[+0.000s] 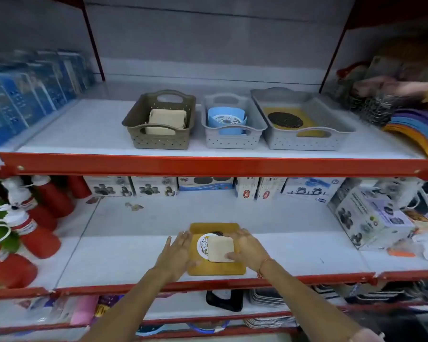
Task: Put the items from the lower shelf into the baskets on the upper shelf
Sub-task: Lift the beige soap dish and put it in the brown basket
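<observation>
Head camera, looking at two red-edged shelves. Up on the upper shelf (89, 124): three baskets in a row, touching or nearly so. Brown basket (158, 120) on the left, holding cream square pieces; small grey basket (232, 124) in the middle, holding a blue round piece with a patterned white disc on top; long grey basket (304, 122) on the right, with a yellow board and a dark round mat inside. Down on the lower shelf (134, 255), near the front edge: a yellow board (215, 269), a white patterned disc (203, 245) lying on it, a cream square pad (220, 248) on top of that. Left hand (178, 253) open, fingers spread, just beside the stack's left edge. Right hand (247, 248) over the right edge, thumb pressed on the pad's corner, firm grip impossible to confirm.
</observation>
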The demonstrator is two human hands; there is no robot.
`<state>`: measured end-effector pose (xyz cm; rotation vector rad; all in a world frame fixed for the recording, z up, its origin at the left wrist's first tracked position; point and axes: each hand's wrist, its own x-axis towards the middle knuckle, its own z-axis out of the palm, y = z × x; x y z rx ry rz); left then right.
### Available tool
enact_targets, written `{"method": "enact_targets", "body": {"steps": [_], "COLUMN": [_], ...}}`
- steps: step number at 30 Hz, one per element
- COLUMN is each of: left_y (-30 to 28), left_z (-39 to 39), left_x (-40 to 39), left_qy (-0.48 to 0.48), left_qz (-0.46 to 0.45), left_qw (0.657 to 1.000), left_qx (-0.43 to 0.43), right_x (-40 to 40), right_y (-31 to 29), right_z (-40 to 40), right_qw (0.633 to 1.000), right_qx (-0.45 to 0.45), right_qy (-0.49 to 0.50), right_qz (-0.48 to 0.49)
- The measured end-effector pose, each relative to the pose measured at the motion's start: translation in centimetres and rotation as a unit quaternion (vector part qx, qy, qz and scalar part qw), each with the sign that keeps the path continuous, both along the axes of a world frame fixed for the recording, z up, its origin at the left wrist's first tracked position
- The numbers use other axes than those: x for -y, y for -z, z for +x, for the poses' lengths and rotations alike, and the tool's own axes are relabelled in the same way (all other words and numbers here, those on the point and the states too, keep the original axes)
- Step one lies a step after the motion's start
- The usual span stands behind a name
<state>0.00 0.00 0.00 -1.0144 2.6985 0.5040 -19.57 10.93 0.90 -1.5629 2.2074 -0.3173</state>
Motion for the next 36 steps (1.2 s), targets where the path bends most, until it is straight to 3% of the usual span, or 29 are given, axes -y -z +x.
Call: {"method": "enact_targets", "body": {"steps": [4,10,17,23,28,31,36], "left_y": [2.1,3.3,2.4,-0.4,-5.9,-9.8,-15.0], "left_z": [-0.4,-0.4,0.2,1.7,3.6,4.8,6.2], "left_x": [1.6,2.3,2.2,1.3,-0.4,-1.1,0.3], "left_qy": [0.016,0.065,0.059,0.024,0.004,0.013,0.052], "left_qz": [0.027,0.027,0.022,-0.012,-0.075,-0.153,-0.269], "left_qw": [0.997,0.991,0.996,0.997,0.973,0.943,0.858], "left_qx": [0.071,0.111,0.068,-0.075,-0.218,-0.294,-0.435], "right_x": [1.3,2.1,1.5,0.4,-0.8,-1.4,-0.6], "right_y": [1.3,2.3,1.3,-1.9,-7.4,-11.4,-18.1], "right_z": [-0.4,-0.9,-0.5,0.5,2.3,3.4,4.6], "right_qw": [0.996,0.996,0.999,0.999,0.996,0.990,0.966], "right_qx": [0.014,0.012,0.021,0.034,0.026,0.006,-0.056], "right_qy": [-0.029,-0.029,0.000,-0.011,-0.038,-0.065,-0.121], "right_qz": [0.078,0.088,0.049,-0.009,-0.082,-0.127,-0.221]}}
